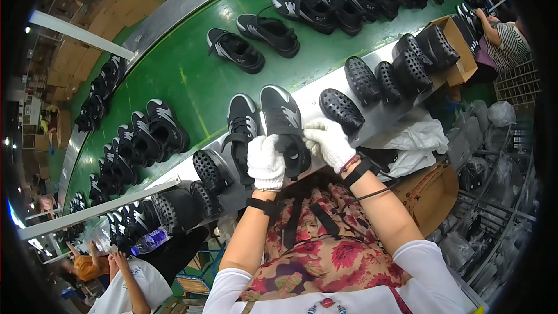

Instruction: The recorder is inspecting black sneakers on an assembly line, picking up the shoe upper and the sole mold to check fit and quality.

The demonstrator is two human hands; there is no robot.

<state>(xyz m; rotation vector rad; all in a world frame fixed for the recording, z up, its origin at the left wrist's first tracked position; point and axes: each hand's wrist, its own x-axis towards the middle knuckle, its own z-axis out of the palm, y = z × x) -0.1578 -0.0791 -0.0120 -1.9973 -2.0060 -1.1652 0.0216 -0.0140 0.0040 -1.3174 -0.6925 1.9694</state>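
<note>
A pair of black and grey sneakers stands in front of me on the metal ledge, toes pointing away. My left hand [266,161], in a white knitted glove, is closed at the near left side of the right-hand sneaker [281,109], by its ankle opening. On that shoe's other side, my right hand [329,143], also gloved, pinches the edge of its dark strap. The glove partly covers the contact points. Close against my left hand is the other sneaker [242,117], its strap lying across the opening. A black perforated plastic shoe form [340,110] lies just beyond my right hand.
Sneakers line the green conveyor belt [197,90]. More perforated forms [410,63] stand along the ledge at right, before a cardboard box [465,52]. Left are further forms [206,170], a metal bar [110,206] and a bottle [151,241]. Co-workers [505,40] sit on both sides.
</note>
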